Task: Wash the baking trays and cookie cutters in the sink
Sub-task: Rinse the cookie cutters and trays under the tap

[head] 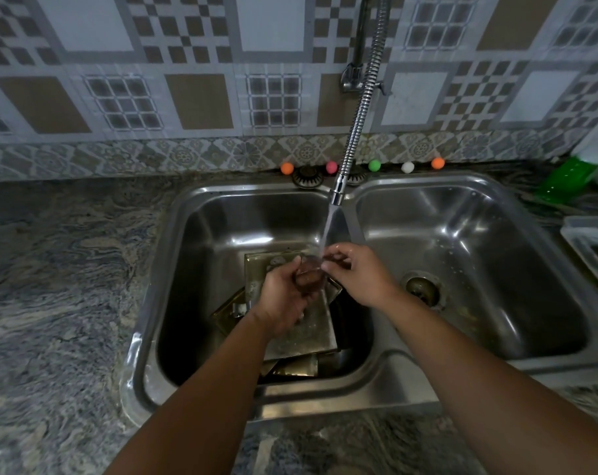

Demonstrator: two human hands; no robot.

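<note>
Over the left basin [195, 241] of a steel double sink, my left hand [280, 299] cups a small round metal cookie cutter [309, 274]. My right hand [356, 272] pinches its upper right rim. Water runs from the flexible tap spout [337, 193] onto the cutter and my fingers. Beneath my hands, several flat metal baking trays [311, 334] lie stacked at angles on the basin floor, wet and partly hidden by my left forearm.
The right basin [469, 255] holds only its drain [422, 289]. Small coloured balls [374, 165] line the back ledge. A green-and-white bottle [571, 176] and a clear plastic container [592, 248] stand at the right. Marbled stone counter [61, 269] surrounds the sink.
</note>
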